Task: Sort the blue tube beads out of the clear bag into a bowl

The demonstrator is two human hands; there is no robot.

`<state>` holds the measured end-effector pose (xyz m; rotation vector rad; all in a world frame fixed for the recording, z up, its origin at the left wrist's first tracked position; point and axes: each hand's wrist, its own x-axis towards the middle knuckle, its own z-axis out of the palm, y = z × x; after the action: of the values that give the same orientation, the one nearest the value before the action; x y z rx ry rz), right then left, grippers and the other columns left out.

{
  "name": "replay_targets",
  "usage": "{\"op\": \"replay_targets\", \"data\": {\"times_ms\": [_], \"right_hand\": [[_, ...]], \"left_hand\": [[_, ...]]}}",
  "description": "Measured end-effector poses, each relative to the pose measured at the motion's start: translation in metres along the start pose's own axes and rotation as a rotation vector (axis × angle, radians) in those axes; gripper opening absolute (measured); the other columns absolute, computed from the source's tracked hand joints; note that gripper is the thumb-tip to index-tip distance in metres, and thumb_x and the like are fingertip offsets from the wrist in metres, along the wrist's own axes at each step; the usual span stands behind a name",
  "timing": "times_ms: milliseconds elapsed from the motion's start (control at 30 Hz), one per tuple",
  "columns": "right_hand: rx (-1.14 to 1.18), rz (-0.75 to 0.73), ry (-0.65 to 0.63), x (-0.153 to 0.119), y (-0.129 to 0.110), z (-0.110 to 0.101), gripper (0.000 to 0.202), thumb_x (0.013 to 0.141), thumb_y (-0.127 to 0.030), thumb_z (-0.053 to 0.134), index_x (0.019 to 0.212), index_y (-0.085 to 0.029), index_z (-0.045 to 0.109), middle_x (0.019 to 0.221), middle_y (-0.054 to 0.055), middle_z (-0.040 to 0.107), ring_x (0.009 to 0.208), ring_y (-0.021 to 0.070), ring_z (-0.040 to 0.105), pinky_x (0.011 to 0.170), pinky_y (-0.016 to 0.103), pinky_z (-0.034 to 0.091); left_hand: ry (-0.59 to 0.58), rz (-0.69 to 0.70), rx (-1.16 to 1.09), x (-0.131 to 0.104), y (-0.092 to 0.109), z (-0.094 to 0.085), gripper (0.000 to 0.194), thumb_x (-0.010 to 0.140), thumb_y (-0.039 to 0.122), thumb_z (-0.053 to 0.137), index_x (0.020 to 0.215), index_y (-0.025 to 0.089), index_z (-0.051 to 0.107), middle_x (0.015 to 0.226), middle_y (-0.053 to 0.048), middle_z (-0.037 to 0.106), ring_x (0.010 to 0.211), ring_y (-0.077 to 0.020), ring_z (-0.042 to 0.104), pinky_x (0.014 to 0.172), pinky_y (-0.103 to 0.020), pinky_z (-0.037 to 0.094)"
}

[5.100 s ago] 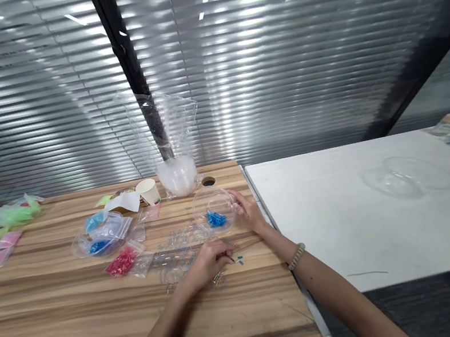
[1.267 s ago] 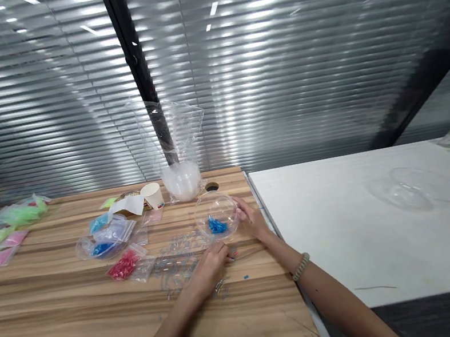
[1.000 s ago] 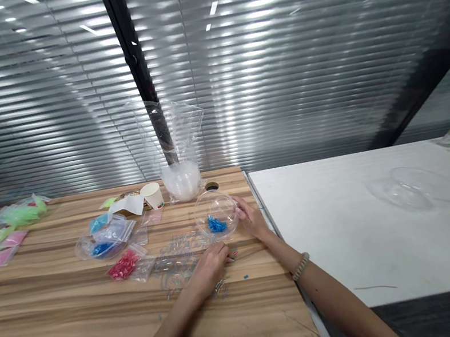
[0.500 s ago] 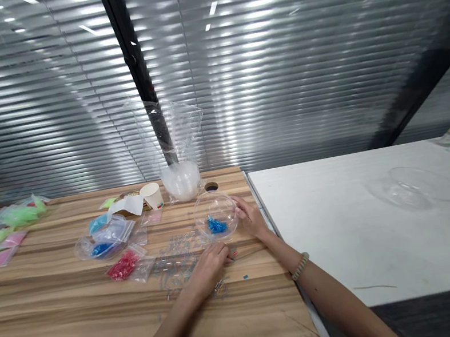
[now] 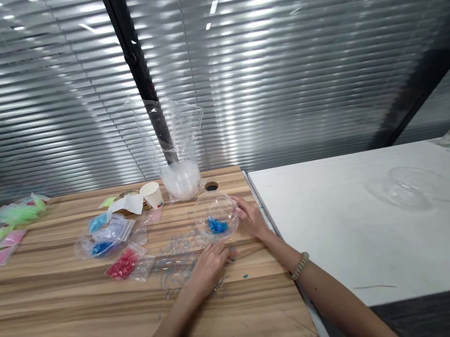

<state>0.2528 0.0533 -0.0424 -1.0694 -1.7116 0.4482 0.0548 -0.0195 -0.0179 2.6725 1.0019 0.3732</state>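
My right hand (image 5: 251, 217) grips the rim of a clear plastic bowl (image 5: 198, 211), which is tilted and has a small heap of blue tube-shaped beads (image 5: 217, 225) in it. Just in front of the bowl, my left hand (image 5: 211, 265) is low over the wooden table with its fingers pinched together. What the fingertips hold, if anything, is too small to make out. Red and blue bits (image 5: 234, 253) lie right by them. Around and under that hand spreads a scatter of clear bead pieces (image 5: 176, 261). A single blue bead (image 5: 245, 276) lies apart to the right.
Left of the beads are a bag of red beads (image 5: 122, 265) and a clear dish (image 5: 80, 251) with blue bags. A paper cup (image 5: 152, 196) and a stack of clear bowls (image 5: 182, 180) stand behind. Colourful bags (image 5: 19, 213) lie far left. A white table (image 5: 327, 232) adjoins on the right.
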Motion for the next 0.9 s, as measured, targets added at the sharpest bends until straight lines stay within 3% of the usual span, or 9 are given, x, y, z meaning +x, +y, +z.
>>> {"op": "replay_targets", "data": {"times_ms": [900], "right_hand": [[-0.002, -0.006, 0.004, -0.0001, 0.0012, 0.0007, 0.047, 0.091, -0.042, 0.033, 0.124, -0.016, 0.053, 0.092, 0.007, 0.066, 0.083, 0.0201, 0.061, 0.073, 0.028, 0.048]], "left_hand": [[0.048, 0.069, 0.067, -0.0005, -0.0018, 0.0036, 0.015, 0.093, 0.014, 0.043, 0.085, 0.014, 0.056, 0.087, -0.002, 0.061, 0.086, -0.0161, 0.055, 0.076, -0.029, 0.037]]}}
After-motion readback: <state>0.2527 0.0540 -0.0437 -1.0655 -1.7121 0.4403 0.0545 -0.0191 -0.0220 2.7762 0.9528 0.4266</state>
